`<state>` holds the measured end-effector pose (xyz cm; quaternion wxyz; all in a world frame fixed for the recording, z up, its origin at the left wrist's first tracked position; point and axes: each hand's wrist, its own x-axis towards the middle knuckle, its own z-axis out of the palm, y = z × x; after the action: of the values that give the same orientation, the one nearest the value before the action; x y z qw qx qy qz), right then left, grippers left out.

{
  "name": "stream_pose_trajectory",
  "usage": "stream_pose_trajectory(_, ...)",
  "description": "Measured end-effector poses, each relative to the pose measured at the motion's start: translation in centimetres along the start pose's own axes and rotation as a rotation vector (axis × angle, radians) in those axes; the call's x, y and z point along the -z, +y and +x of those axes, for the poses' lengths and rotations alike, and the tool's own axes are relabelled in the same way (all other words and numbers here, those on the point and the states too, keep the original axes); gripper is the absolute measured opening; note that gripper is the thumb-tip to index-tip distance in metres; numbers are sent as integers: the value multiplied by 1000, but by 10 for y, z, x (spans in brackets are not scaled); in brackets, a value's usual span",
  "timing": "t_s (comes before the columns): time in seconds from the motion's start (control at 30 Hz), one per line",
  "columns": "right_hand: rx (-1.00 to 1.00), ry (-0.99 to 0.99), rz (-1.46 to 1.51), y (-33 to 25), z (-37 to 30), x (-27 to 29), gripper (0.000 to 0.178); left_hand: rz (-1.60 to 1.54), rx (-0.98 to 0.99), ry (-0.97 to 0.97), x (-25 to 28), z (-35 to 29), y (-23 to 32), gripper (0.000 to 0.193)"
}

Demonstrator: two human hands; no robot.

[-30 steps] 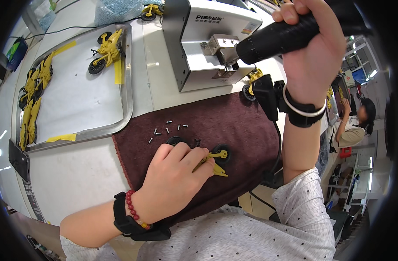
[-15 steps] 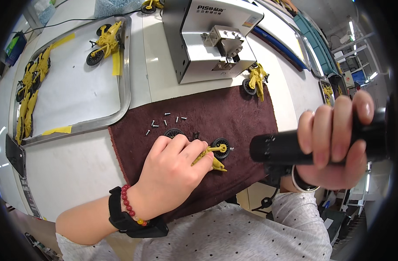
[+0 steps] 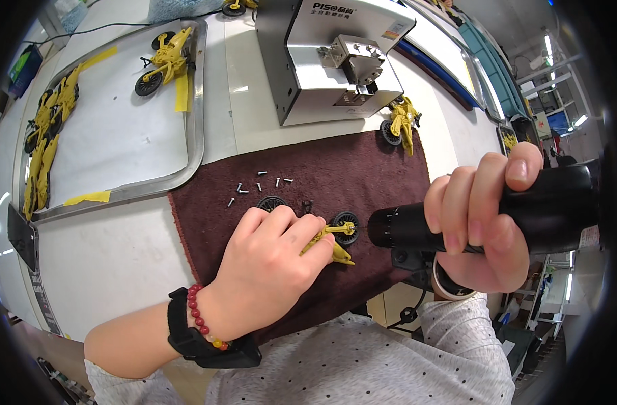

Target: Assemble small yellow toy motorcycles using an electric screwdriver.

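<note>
While the left hand (image 3: 271,260) pins a half-built yellow toy bike (image 3: 332,237) to the cloth (image 3: 362,169), the right hand (image 3: 480,219) grips a screwdriver (image 3: 457,223); loose screws (image 3: 258,187) remain, apparently undriven.

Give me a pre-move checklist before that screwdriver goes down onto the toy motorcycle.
1. Left hand pins the yellow toy motorcycle on the brown cloth: ok.
2. Right hand grips the black electric screwdriver: ok.
3. Screwdriver tip lined up over the toy: not ok, it points sideways.
4. Loose screws within reach on the cloth: ok.
5. Screw loaded on the bit: cannot tell.
</note>
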<state>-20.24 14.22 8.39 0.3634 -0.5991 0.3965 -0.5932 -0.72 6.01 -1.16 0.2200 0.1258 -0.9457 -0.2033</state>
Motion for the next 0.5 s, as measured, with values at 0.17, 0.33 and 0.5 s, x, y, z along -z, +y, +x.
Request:
stream_pose_trajectory(0.17, -7, -9, 19, 2, 4, -1, 32, -6, 6, 3, 0, 0, 0, 20)
stream_pose_trajectory(0.33, -44, 90, 23, 1, 4, -4, 29, -13, 7, 11, -1, 0, -1, 21)
stream_pose_trajectory(0.5, -25, 80, 30, 0, 6, 0, 27, -5, 1, 20, -1, 0, 0, 22)
